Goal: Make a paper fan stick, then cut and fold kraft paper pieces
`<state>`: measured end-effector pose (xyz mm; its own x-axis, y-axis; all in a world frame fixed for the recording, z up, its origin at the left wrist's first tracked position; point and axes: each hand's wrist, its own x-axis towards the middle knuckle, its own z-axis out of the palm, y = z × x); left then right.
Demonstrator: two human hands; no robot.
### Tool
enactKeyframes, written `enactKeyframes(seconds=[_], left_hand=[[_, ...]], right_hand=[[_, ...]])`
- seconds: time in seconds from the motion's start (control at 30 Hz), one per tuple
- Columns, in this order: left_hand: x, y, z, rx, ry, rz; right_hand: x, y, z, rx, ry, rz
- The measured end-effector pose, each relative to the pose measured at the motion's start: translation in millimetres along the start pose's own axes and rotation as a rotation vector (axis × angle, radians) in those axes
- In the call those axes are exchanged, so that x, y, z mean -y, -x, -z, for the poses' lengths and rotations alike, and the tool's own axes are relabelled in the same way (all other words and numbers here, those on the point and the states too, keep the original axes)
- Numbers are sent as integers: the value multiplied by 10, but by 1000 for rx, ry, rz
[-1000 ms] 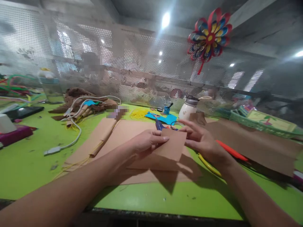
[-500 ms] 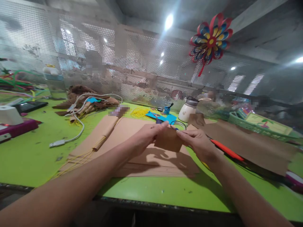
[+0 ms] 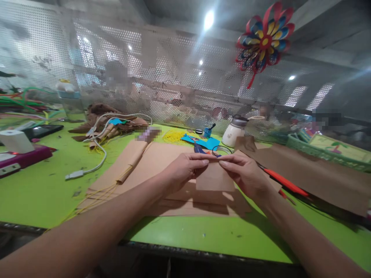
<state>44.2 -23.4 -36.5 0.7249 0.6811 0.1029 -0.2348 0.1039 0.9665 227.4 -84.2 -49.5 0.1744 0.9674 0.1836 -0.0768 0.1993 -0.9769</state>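
Note:
A small square of brown paper (image 3: 215, 178) hangs upright between my hands, its top edge pinched on both sides. My left hand (image 3: 185, 170) grips it with thumb and forefinger. Close beside it, my right hand (image 3: 246, 172) pinches the same edge, fingertips nearly meeting the left ones. Beneath lies a stack of larger brown paper sheets (image 3: 162, 154). On the stack's left side rests a rolled paper tube (image 3: 131, 164) with yellow strings. Just beyond my fingers are a blue-handled tool (image 3: 198, 148), partly hidden, and a blue paper piece (image 3: 213, 143).
Brown sheets (image 3: 313, 173) and an orange-handled tool (image 3: 285, 181) lie at right, with a green basket (image 3: 330, 154) behind. A white jug (image 3: 233, 131) stands at the back. At left are a white cable (image 3: 100, 162), a power strip (image 3: 29, 160) and a bottle (image 3: 71, 106).
The small paper square has turned from dark and tilted to a lighter, more upright face. My fingertips have come closer together along its top edge. The view has shifted slightly.

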Motion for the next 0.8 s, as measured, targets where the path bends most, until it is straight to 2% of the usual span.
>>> enactKeyframes(seconds=[0.1, 0.23, 0.6, 0.8], left_hand=[[42, -16, 15, -8, 61, 1], [77, -29, 39, -13, 28, -21], [56, -8, -25, -54, 50, -34], [31, -3, -12, 32, 119, -49]], right_hand=[[2, 17, -30, -24, 6, -8], [-11, 16, -41, -38, 24, 40], [20, 37, -46, -59, 53, 97], [45, 60, -30, -68, 76, 128]])
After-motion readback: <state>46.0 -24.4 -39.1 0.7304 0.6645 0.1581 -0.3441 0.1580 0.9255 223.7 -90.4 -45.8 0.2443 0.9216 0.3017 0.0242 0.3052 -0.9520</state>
